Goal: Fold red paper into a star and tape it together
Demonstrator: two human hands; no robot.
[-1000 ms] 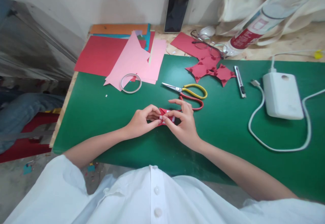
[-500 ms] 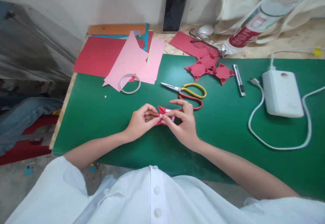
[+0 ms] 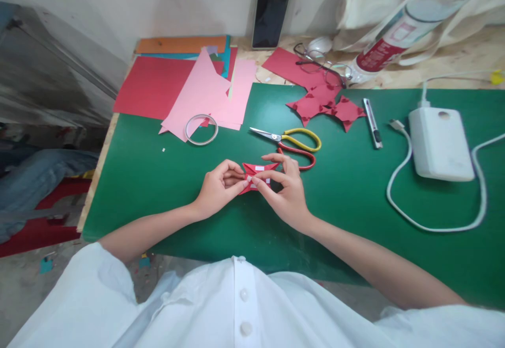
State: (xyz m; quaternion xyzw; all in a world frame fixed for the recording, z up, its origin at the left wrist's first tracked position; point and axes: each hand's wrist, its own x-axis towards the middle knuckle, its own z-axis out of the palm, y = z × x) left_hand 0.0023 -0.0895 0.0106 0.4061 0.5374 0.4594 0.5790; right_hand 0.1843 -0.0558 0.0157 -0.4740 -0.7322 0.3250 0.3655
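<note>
Both my hands meet over the green mat (image 3: 158,179), near its front middle. My left hand (image 3: 219,187) and my right hand (image 3: 286,190) pinch a small folded red paper piece (image 3: 256,171) that carries small white tape strips. Thumb and forefinger tips of both hands touch at a white tab on its left corner. Just beyond my right hand lie scissors with yellow and red handles (image 3: 294,142). A ring of clear tape (image 3: 201,129) lies further back to the left.
Red and pink paper sheets (image 3: 185,87) are stacked at the back left. Folded red star shapes (image 3: 327,107), a utility knife (image 3: 372,123), glasses (image 3: 321,63), a white power bank (image 3: 440,142) with its cable and a plastic bottle (image 3: 410,21) are on the right. A dark phone (image 3: 273,6) leans against the wall.
The red piece has turned slightly between my fingers, showing more of its top face and a white strip. My hands stay in the same place.
</note>
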